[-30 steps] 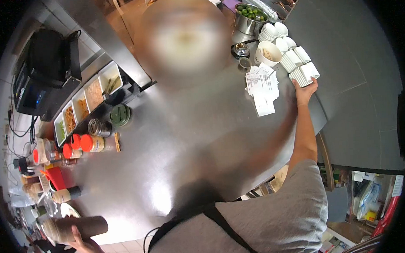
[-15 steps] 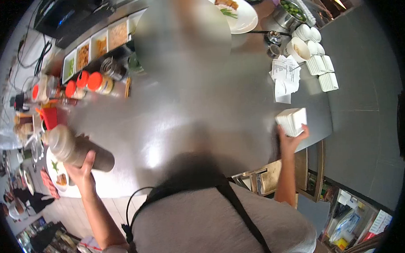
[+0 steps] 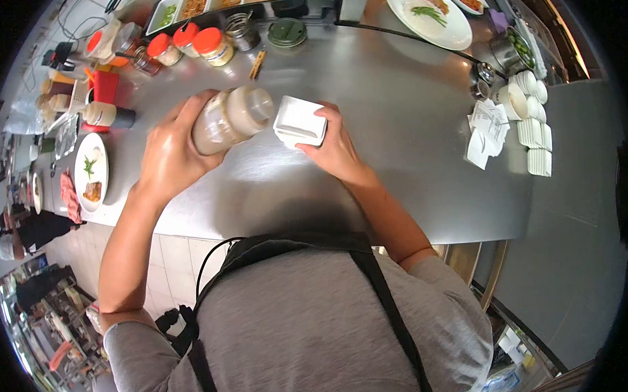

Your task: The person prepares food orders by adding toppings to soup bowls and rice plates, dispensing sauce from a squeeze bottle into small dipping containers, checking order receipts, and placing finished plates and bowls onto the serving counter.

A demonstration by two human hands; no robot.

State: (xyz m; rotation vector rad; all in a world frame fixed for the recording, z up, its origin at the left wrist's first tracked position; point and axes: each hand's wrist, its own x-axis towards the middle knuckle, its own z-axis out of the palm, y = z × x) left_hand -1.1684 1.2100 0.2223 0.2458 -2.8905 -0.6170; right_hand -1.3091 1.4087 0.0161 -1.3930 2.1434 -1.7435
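Note:
My left hand (image 3: 177, 145) is wrapped round a large squeeze bottle (image 3: 221, 123) of pale brownish sauce. The bottle lies tilted, its nozzle end toward the right. In my right hand (image 3: 336, 143) is a stack of small white square dishes (image 3: 299, 120), gripped by the sides with the top dish facing up. The bottle's nozzle end is close to the left edge of the dishes; I cannot tell whether they touch. Both are held above the steel counter (image 3: 410, 179).
Red-lidded jars (image 3: 212, 46) and a dark green lid (image 3: 287, 32) stand at the back, before white food trays (image 3: 195, 5). Plated food sits on a white plate (image 3: 91, 152) at left and an oval plate (image 3: 453, 32) at back right. Papers (image 3: 488, 128) and stacked dishes (image 3: 540, 162) are at right.
Both hands have come together over the middle of the counter. The left brought the bottle rightward and up; the right brought the dish stack leftward from the counter's right side.

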